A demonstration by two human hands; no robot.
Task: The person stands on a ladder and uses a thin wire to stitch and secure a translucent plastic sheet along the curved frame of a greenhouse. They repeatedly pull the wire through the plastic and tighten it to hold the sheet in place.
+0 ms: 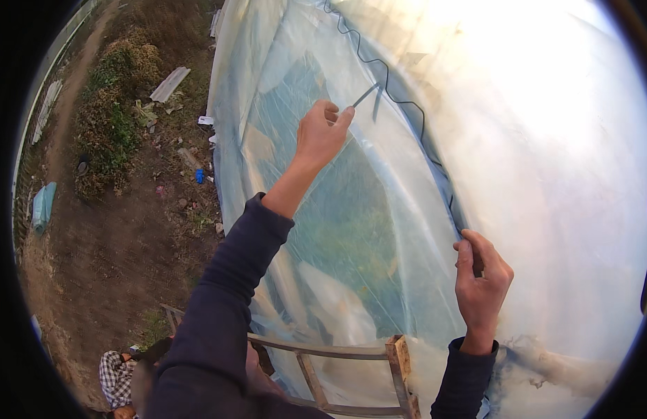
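A dark zigzag wiggle wire (387, 78) runs down along a blue-grey channel on a wall of translucent plastic greenhouse film (349, 220). My left hand (322, 131) pinches a thin dark rod (365, 96), whose far tip is close to the wire's bends. A dark streak, perhaps its shadow, slants beside it on the film. Lower right, my right hand (483, 285) has thumb and forefinger closed at the channel, where the wire's lower part meets the fingertips. What exactly lies between those fingers is mostly hidden.
Below my arms stands a metal ladder (323, 350). Someone in a checked sleeve (116, 379) is at ground level, lower left. Bare soil (124, 251), shrubs (111, 110), a pale board (170, 84) and scattered litter lie left of the film. A rolled film fold (559, 366) crosses at lower right.
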